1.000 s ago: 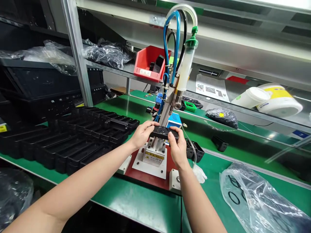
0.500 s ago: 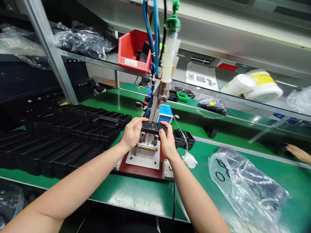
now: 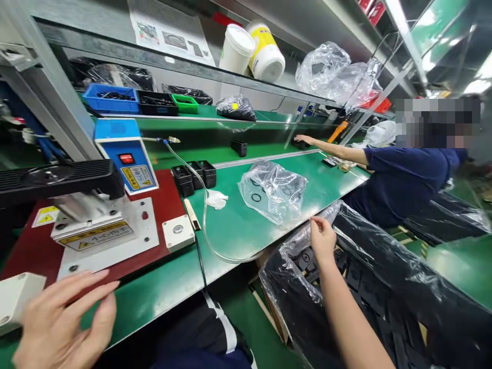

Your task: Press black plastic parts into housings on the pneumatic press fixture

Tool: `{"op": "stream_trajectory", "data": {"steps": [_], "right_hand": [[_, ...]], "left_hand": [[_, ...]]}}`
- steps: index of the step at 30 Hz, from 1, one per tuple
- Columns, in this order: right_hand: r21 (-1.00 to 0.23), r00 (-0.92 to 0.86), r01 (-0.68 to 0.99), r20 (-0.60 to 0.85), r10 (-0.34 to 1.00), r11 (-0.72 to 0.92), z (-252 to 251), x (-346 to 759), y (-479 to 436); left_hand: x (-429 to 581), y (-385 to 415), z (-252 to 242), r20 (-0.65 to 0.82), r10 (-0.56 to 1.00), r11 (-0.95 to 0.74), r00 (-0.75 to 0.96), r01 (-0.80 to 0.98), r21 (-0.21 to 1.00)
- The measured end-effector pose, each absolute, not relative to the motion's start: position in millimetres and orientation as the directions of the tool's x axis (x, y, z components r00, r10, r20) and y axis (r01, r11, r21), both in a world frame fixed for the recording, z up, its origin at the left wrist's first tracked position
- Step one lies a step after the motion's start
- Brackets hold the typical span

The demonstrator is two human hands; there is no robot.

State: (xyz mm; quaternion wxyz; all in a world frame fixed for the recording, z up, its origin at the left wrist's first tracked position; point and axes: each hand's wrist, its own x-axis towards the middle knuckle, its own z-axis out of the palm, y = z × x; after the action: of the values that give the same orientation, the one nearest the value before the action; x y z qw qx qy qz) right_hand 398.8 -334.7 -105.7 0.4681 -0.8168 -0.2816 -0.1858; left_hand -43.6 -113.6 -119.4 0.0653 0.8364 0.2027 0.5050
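Note:
My left hand hangs at the lower left with its fingers apart and nothing in it. It is in front of a press fixture and beside a white button box. A long black ribbed part with a round recess rests on top of the fixture. Over the near edge of a bag-lined box, my right hand has its fingers curled together; whatever is in them, if anything, is hidden. Below that hand, flat black parts lie inside the clear plastic liner.
A clear bag with black rings lies on the green bench. Black housings and a blue device stand behind the second button box. At right, a co-worker in a dark shirt reaches across the bench.
The view has swung right. Both hands have let go of the ribbed black part, which now sits on the fixture. My right hand has moved right to the lined box; my left is lower.

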Motion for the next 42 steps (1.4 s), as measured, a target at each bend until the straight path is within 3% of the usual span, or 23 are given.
{"op": "stream_trajectory", "data": {"steps": [3,6,10,16,22,25,28,31,38,42], "right_hand": [[-0.588,0.711,0.698,0.503,0.491,-0.409,-115.1,411.5,-316.9],[-0.47,0.562,0.801,0.374,0.738,-0.371,-121.5,411.4,-258.5],[-0.287,0.469,0.871,0.24,0.85,-0.399,-122.4,417.8,-187.5],[-0.102,0.475,0.88,0.209,0.855,-0.464,-124.5,426.2,-178.8],[-0.085,0.399,0.915,0.32,0.859,-0.393,-96.5,388.6,-193.5],[-0.121,0.178,0.983,0.487,0.855,-0.136,-54.7,333.6,-170.4],[-0.076,-0.19,0.939,0.698,0.69,0.336,-7.6,261.3,-135.4],[0.035,-0.421,0.819,0.714,0.559,0.572,29.5,194.0,-100.6],[0.213,-0.552,0.822,0.531,0.643,0.529,58.2,138.2,-48.0],[0.135,-0.503,0.842,0.544,0.671,0.522,56.0,136.1,-52.6]], "left_hand": [[-18.7,-123.1,-114.3,0.833,0.291,-0.939,0.471,0.305,0.156],[-3.0,-132.4,-118.7,0.804,0.224,-0.964,0.551,0.246,0.101],[-8.5,-139.4,-126.3,0.777,0.211,-0.964,0.593,0.259,0.065],[-53.4,-131.2,-139.6,0.792,0.324,-0.904,0.517,0.417,0.097],[-70.4,-128.9,-160.8,0.805,0.37,-0.889,0.464,0.427,0.162],[-67.9,-136.7,-161.4,0.804,0.419,-0.869,0.422,0.444,0.22],[-65.8,-139.1,-159.2,0.796,0.484,-0.829,0.362,0.481,0.285],[-66.1,-138.2,-157.1,0.785,0.544,-0.786,0.296,0.507,0.354],[-68.5,-137.6,-155.5,0.774,0.583,-0.77,0.247,0.471,0.429],[-68.5,-138.8,-156.8,0.755,0.596,-0.773,0.274,0.45,0.447]]}}
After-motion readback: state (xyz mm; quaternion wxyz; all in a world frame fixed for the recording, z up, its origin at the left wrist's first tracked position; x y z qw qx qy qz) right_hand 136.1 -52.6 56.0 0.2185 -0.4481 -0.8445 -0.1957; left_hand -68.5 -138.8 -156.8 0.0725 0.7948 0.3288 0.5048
